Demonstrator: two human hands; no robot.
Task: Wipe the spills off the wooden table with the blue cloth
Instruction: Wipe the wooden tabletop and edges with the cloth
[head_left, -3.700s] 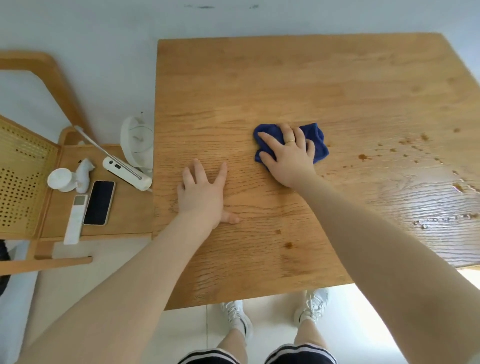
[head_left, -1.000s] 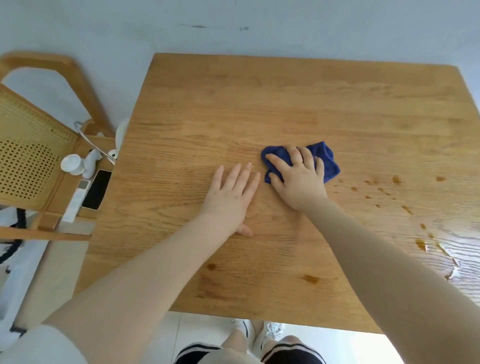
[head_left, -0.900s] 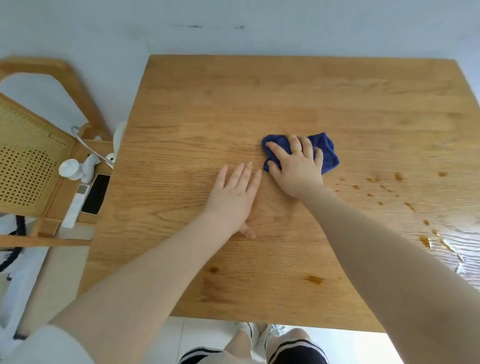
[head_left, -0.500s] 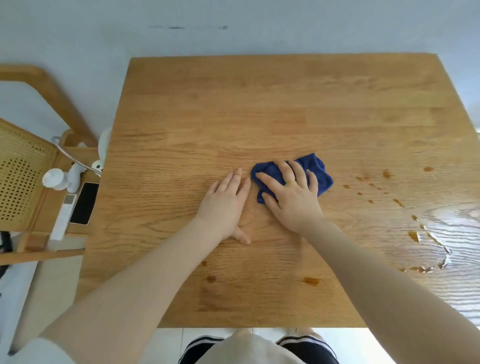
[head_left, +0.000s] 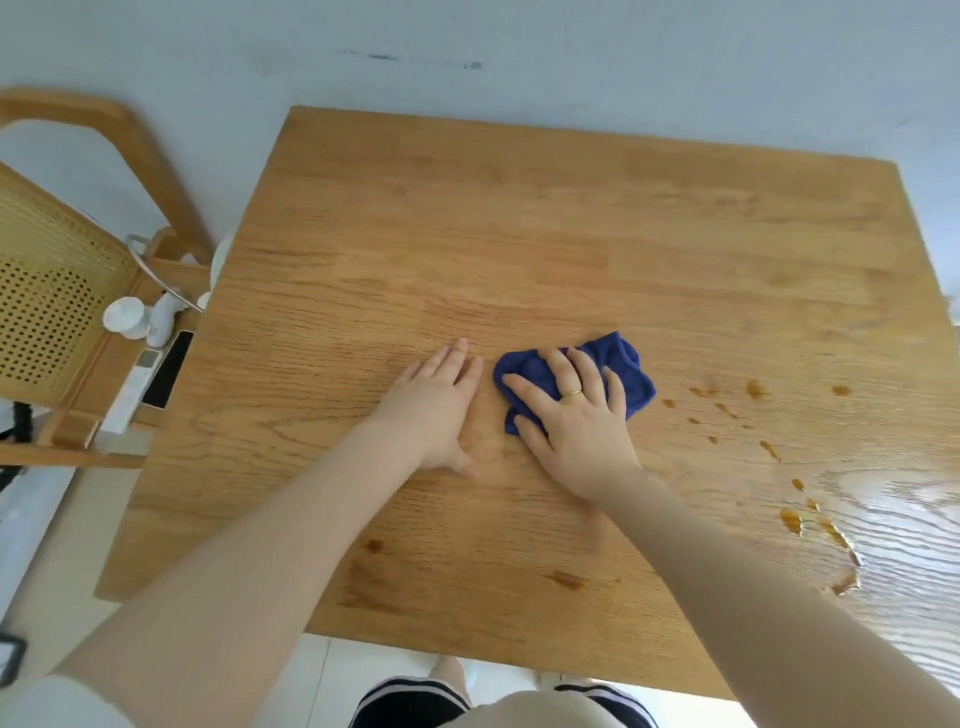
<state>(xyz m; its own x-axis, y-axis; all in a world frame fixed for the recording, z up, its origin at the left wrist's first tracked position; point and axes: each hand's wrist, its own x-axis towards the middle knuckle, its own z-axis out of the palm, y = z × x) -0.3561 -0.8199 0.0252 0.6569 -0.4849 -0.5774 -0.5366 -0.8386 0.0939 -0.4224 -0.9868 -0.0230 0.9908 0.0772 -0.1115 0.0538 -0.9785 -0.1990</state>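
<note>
A: Start at the far left of the frame. What's there?

B: A wooden chair (head_left: 78, 291) with a phone (head_left: 167, 370) and a white remote (head_left: 131, 391) lying on its seat. None of it is part of the job.

A: And on the wooden table (head_left: 519, 218)?

B: Left of centre, the left hand (head_left: 434, 405) lies flat on the wood, fingers straight, holding nothing. Just beside it, the right hand (head_left: 574, 421) presses spread fingers onto the blue cloth (head_left: 621, 366), which sits bunched at mid-frame.

A: How much is wiped?

B: I'd say well under half. The wood around the hands looks clean, but two brown spots (head_left: 566, 579) sit near the lower edge. To the right of the cloth there's a scatter of brown drops (head_left: 753, 388), and at the lower right a bigger wet patch (head_left: 841, 540) beside the glare.

A: So what's left?

B: Most likely the whole right side, plus those lower spots.
</note>
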